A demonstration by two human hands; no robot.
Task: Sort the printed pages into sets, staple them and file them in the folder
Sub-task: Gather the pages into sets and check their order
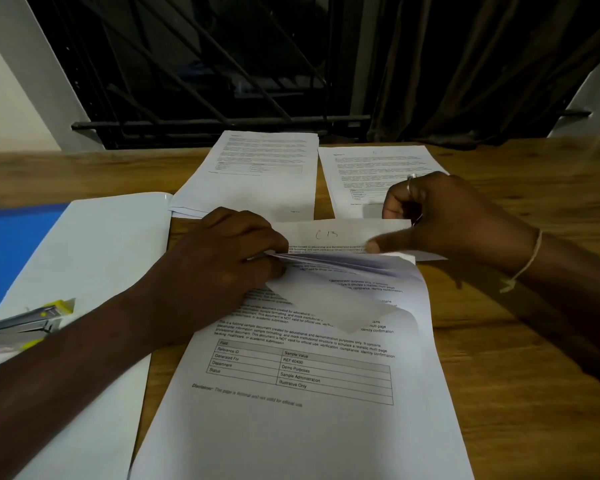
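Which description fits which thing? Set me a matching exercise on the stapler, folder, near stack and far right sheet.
Things:
1. stapler
2. folder
3. near stack
4. far right sheet

Descriptions:
A. blue, at the left edge of the view
B. partly hidden behind the right hand
C. yellow and silver, at the near left
D. top pages folded back, held by the left hand

Pairs: 1-C, 2-A, 3-D, 4-B
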